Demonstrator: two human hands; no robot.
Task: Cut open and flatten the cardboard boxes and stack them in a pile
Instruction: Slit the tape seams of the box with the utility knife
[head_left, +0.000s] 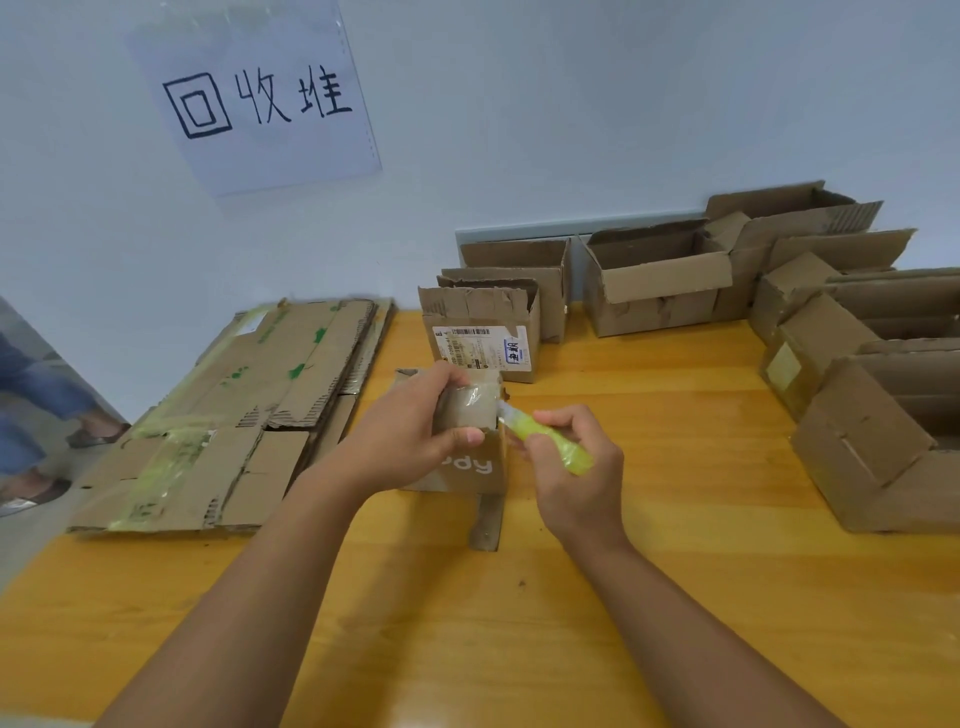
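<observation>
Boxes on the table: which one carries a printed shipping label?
The small open box directly behind the hands' box, with a white barcoded label facing the camera. The other upright boxes show no such label.

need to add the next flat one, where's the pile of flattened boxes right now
In the head view the pile of flattened boxes lies at the left end of the table, under the paper sign, left of the small box being cut.

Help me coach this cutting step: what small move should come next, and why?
Probably draw the yellow knife along the taped edge of the small box: the left hand grips it, and the right hand has the blade there.
</observation>
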